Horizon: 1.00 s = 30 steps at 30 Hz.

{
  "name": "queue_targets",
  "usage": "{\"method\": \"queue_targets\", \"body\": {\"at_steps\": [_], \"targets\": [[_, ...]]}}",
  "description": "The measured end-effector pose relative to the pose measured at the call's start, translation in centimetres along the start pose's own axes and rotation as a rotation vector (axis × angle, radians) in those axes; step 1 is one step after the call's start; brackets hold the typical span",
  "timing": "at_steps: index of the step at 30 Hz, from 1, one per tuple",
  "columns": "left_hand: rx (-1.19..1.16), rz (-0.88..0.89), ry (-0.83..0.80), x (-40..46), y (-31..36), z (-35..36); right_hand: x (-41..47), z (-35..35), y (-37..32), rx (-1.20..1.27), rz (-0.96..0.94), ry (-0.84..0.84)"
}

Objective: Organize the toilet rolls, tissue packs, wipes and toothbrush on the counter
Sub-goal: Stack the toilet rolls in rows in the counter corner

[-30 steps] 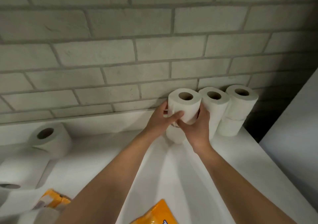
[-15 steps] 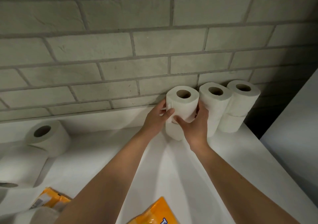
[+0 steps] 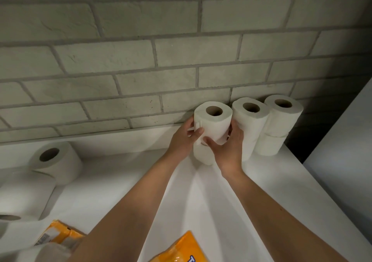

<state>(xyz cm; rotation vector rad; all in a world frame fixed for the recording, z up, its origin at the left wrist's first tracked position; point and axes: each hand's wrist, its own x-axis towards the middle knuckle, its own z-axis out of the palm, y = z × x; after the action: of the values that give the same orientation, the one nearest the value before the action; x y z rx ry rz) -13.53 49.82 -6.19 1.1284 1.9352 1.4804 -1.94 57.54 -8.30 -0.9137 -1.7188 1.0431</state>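
Your left hand [image 3: 184,138] and right hand [image 3: 228,148] both hold the same toilet roll [image 3: 213,123] — the top one of a two-high stack against the grey brick wall [image 3: 141,64]. The left grip curls round its left side, thumb across the front; the right grip wraps its lower right side, thumb pressed near the seam where it meets the bottom roll [image 3: 203,156]. The held roll stands upright, core hole facing up, and sits on the bottom roll, shifted a little to the right of it.

Just beside it to the right stands a second stack [image 3: 250,120], touching or nearly touching the held roll, and right of that a third stack [image 3: 279,120], two rolls high, close to the far right end of the white surface [image 3: 201,201]. All three stacks line up along the wall.

Well apart on the left, a loose roll [image 3: 56,163] lies tilted near the wall, with another roll on its side [image 3: 24,197] in front of it. At the near edge you have two orange packs — one at lower left [image 3: 58,233], partly hidden by your left forearm, and one at bottom centre [image 3: 181,249], cut off by the frame. A white panel [image 3: 342,151] rises past the right end of the surface.
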Motion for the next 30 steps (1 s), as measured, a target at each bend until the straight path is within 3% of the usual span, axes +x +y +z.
{"method": "queue_targets", "body": {"at_steps": [14, 20, 30], "targets": [[0.038, -0.205, 0.064, -2.7, -0.2, 0.5, -1.7, -0.9, 0.0, 0.026, 0.027, -0.031], [-0.029, -0.270, 0.217, -9.1, 1.5, -0.5, -4.3, -2.0, -2.4, 0.060, 0.087, -0.054], [0.022, -0.244, 0.687, -24.1, 3.1, -5.0, -14.0, -0.3, -7.8, 0.149, 0.040, -0.560]]}}
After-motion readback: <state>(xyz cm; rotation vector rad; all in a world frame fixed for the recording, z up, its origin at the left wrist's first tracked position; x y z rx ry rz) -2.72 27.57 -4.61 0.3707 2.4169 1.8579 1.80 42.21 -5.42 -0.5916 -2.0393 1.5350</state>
